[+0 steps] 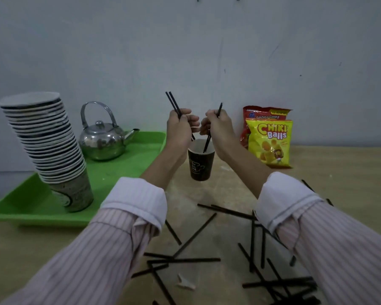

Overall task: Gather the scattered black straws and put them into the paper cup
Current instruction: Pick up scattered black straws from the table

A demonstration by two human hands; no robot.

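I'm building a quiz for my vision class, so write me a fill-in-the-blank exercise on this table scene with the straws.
1. The left hand grips ___ thin black plastic straws.
2. The right hand holds one black straw whose lower end is ___ the dark brown paper cup.
3. The shiny steel kettle stands on the ___ plastic tray.
Missing words: two; inside; green.

Green tray (128, 172) sat at the desk's (343, 170) left side. On the tray: a tall stack of nested paper cups (51, 148), upside down and leaning left at its top; a shiny metal kettle (102, 140) behind it, handle raised, spout pointing right. Far right, against the grey wall (141, 51), a yellow Chiki Balls bag (271, 146) stood overlapping a red snack bag (264, 114). A small white scrap (185, 282) lay on the near desk.
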